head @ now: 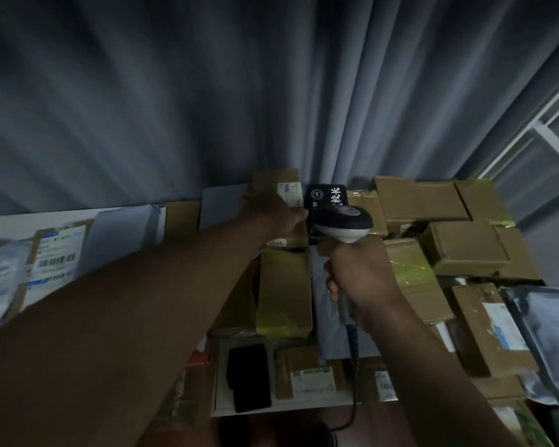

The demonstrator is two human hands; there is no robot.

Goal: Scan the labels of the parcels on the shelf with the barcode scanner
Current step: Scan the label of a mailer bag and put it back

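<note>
Brown cardboard parcel with a white label (279, 191) stands at the back of the shelf, at twelve o'clock from my hands. My left hand (276, 214) has its grip curled round that parcel's front edge. My right hand (357, 272) has its grip wrapped round the handle of the grey-and-black barcode scanner (342, 222), just beside at three o'clock. I'd tilt the label toward the scanner's nose, hold both steady, then trigger.

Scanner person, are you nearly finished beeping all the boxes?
Can't tell how many are done; nothing marks scanned ones. Right now the right hand holds the scanner near a black box, while the left hand holds a brown box. Many boxes fill the shelf.
</note>
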